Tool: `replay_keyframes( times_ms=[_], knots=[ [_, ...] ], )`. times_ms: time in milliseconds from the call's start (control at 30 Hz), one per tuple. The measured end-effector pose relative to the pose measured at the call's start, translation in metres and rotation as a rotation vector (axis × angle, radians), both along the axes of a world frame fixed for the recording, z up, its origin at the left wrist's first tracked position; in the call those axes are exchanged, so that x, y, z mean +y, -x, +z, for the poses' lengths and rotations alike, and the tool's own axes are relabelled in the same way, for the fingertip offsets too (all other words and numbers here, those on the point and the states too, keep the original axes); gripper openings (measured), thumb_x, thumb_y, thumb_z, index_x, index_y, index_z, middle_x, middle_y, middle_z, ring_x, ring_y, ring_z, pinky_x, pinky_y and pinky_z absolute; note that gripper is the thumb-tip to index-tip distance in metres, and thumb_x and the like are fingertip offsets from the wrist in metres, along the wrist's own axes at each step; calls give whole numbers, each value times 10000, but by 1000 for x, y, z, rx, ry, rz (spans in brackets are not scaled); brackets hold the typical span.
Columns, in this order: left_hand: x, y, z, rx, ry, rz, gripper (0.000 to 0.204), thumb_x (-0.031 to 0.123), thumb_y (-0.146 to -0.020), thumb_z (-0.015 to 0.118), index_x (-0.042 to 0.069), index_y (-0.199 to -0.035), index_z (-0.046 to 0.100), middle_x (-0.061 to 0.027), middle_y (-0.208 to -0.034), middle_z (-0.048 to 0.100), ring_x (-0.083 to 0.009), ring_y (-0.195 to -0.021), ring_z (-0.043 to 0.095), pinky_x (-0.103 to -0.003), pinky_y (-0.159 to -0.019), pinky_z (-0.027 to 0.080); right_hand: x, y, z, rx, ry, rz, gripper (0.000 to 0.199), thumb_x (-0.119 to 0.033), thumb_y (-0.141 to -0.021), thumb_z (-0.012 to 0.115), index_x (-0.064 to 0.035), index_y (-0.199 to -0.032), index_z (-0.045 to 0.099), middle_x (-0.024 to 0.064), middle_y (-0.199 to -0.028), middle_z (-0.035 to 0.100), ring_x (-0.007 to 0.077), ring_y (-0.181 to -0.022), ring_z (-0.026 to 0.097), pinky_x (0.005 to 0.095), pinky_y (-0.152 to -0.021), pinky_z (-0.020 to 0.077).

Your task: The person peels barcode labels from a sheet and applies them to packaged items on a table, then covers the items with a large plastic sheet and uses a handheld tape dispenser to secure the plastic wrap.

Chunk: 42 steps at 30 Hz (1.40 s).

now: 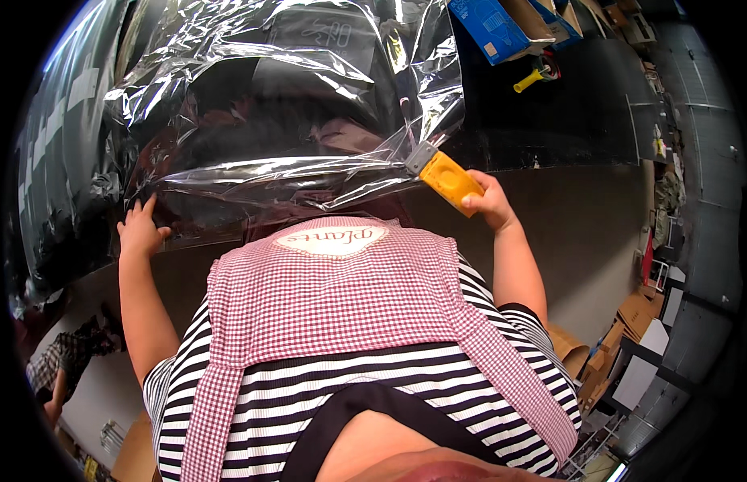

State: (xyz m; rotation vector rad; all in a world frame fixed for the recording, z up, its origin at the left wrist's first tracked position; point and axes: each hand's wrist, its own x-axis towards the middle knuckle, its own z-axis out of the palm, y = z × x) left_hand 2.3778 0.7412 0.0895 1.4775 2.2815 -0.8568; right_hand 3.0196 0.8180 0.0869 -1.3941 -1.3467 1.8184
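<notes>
Crinkled transparent plastic film (285, 104) lies over the dark panel (550, 120), largely unsmoothed, while the right hand (492, 201) grips a yellow-handled flat scraper (444, 174) at its lower right edge and the left hand (139, 229) presses open-fingered on its lower left.

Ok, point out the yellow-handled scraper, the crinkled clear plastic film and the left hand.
Yellow-handled scraper (450, 180): head view, on the yellow handle above the right hand.
Crinkled clear plastic film (253, 88): head view, on its wrinkled middle.
Left hand (139, 231): head view, on the back of the hand pressed to the film's lower edge.
</notes>
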Motion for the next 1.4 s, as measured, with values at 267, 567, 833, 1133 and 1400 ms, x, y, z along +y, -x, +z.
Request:
replay_keyframes(
  times_ms=[267,567,833,1133,1400],
  knots=[
    [106,-316,-13,-1061,-714,-821,980,342,-697,818,71,-1497,320,-144,-1584,246,-311,-1477,206,-480,-1198,151,-16,12,2,20,73,-28,509,-217,-720,803,2,-1134,602,50,-970,632,130,-872,602,261,-806,494],
    [142,-359,-70,-778,-537,-492,1342,685,-569,774,85,-1558,94,-136,-1627,87,-264,-1511,55,-598,-1177,0,74,-35,72,361,266,5,507,-301,-803,632,70,-1148,601,98,-901,669,162,-774,628,298,-757,529],
    [150,-375,-39,-775,-755,-628,1363,675,-503,811,64,-1540,173,-175,-1606,157,-308,-1473,192,-571,-1162,103,90,-53,71,691,-202,-18,509,-446,-905,498,27,-1054,615,58,-835,564,182,-876,519,353,-1030,371],
    [224,-356,-75,-960,-629,-727,707,465,-964,462,146,-1547,222,-194,-1580,236,-361,-1466,211,-499,-1199,93,24,-16,-43,479,150,-31,662,-196,-686,797,-15,-1269,542,99,-1115,655,192,-1008,643,351,-920,513],
    [258,-361,-76,-764,-873,-619,693,355,-918,621,168,-1512,318,-181,-1577,245,-364,-1456,232,-449,-1171,239,-8,2,-17,279,186,-233,520,-138,-726,800,-25,-1181,575,82,-1121,650,184,-1027,640,349,-937,506]
  ],
)
